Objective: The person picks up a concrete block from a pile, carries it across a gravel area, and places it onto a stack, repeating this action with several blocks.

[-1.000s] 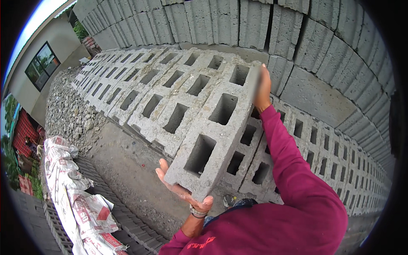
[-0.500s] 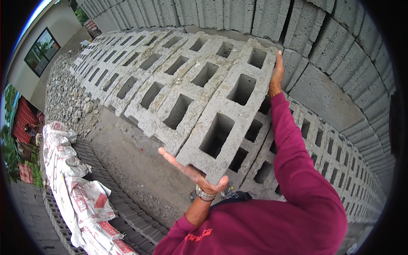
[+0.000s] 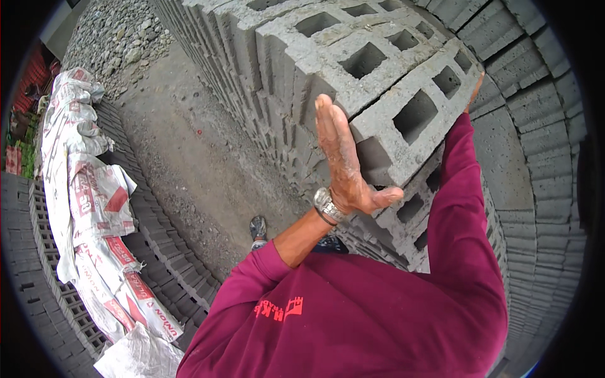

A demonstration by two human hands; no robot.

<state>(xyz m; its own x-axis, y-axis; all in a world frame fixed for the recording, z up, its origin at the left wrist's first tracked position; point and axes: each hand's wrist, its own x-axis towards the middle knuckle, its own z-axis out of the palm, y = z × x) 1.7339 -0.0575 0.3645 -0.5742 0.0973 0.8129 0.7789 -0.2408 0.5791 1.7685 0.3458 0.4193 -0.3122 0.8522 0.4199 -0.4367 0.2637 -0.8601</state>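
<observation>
A grey hollow concrete block (image 3: 403,135) lies at the near right end of the top row, its rectangular cells facing up. A thin dark gap divides it from the neighbouring block (image 3: 340,79). My left hand (image 3: 346,160) is open at the block's near end, fingers stretched upward and thumb spread to the right. Whether its palm touches the block is hard to see. At the far end, my right hand (image 3: 476,93) lies flat along the block's side with fingers straight; the block hides most of it.
Lower blocks (image 3: 413,211) stand beneath the top one. A tall wall of stacked blocks (image 3: 548,151) rises on the right. White and red sacks (image 3: 94,189) lie over more blocks on the left. Bare ground (image 3: 189,151) runs between, with gravel (image 3: 126,38) beyond and my shoe (image 3: 258,227) below.
The view has shifted, and the blocks now sit farther up and right in it. My left hand has turned from under the block's near end to upright beside it. My right hand stays at the far end.
</observation>
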